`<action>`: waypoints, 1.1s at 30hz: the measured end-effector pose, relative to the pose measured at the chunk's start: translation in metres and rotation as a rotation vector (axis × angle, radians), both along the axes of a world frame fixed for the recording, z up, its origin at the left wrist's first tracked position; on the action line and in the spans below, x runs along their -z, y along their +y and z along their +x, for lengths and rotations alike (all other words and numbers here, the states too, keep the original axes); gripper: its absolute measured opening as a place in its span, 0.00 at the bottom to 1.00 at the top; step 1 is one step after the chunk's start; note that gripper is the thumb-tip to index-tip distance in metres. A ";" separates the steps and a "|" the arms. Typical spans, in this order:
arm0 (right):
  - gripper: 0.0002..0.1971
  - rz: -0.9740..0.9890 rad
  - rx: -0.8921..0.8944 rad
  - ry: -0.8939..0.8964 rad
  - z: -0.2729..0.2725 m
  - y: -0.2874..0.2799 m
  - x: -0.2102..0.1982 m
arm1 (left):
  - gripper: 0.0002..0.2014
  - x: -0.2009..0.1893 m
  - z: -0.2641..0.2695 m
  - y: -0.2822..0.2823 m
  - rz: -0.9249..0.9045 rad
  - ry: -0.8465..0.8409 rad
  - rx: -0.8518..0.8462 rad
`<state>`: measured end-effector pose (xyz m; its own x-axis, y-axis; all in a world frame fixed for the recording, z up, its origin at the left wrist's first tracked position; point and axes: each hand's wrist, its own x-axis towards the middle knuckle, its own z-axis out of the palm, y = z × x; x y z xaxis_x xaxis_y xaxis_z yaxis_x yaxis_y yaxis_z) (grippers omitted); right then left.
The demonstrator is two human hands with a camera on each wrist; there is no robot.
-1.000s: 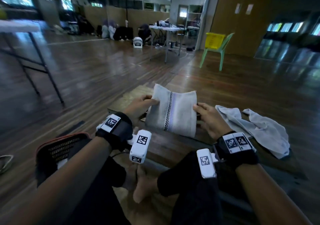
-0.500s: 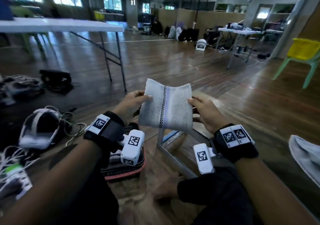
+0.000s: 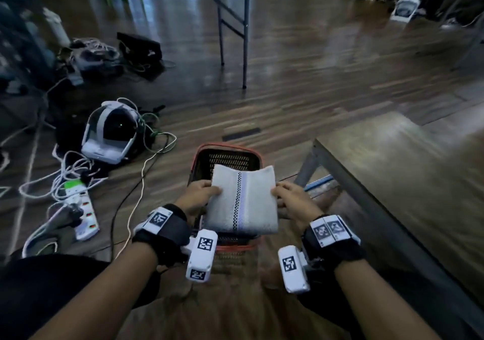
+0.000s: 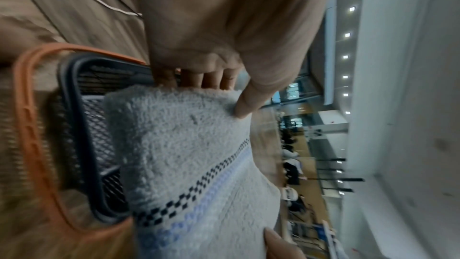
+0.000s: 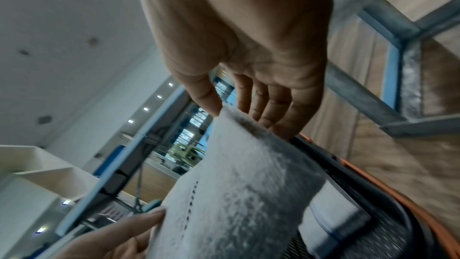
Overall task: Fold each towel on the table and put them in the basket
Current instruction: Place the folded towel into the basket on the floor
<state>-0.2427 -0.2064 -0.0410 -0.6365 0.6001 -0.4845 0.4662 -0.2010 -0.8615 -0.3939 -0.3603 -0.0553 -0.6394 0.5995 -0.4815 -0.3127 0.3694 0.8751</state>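
A folded white towel [image 3: 243, 202] with a checked black stripe and a pale blue band hangs flat just above the dark mesh basket [image 3: 225, 157] with an orange rim on the floor. My left hand [image 3: 200, 197] pinches its left edge, thumb on top, as the left wrist view shows on the towel [image 4: 189, 157]. My right hand [image 3: 288, 199] pinches the right edge, thumb over the towel [image 5: 231, 194] and fingers beneath. Another folded towel [image 5: 333, 214] lies inside the basket [image 5: 388, 200].
The low wooden table [image 3: 408, 172] stands to the right of the basket, with its metal leg [image 3: 306, 172] close by. On the floor at left lie a headset [image 3: 111, 132], tangled cables [image 3: 70, 172] and a power strip [image 3: 83, 214]. A folding table's legs [image 3: 245, 33] stand further off.
Both hands have carried the folded towel leftward off the low table and down over the basket. My view has turned left and downward with them.
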 end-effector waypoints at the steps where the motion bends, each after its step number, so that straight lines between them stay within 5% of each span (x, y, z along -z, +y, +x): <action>1: 0.07 -0.023 -0.010 -0.043 -0.015 0.003 0.020 | 0.05 0.018 -0.011 0.004 -0.035 -0.013 -0.018; 4: 0.08 -0.015 -0.032 -0.167 -0.057 0.016 0.073 | 0.10 0.064 -0.045 0.020 -0.143 -0.023 -0.030; 7: 0.04 0.019 -0.062 -0.252 -0.101 0.034 0.123 | 0.05 0.114 -0.082 0.044 -0.245 -0.003 -0.029; 14: 0.11 0.097 -0.013 -0.336 -0.185 0.073 0.212 | 0.10 0.201 -0.148 0.098 -0.393 0.065 -0.046; 25: 0.04 0.205 0.106 -0.404 -0.232 0.111 0.283 | 0.16 0.269 -0.188 0.149 -0.341 0.139 -0.024; 33: 0.17 0.184 0.129 -0.427 -0.222 0.102 0.306 | 0.19 0.299 -0.174 0.144 -0.350 0.242 -0.056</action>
<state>-0.4652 -0.1039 -0.3470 -0.3184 0.7614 -0.5647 0.7671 -0.1430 -0.6254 -0.5683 -0.2166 -0.3540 -0.7859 0.3880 -0.4814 -0.1413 0.6453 0.7507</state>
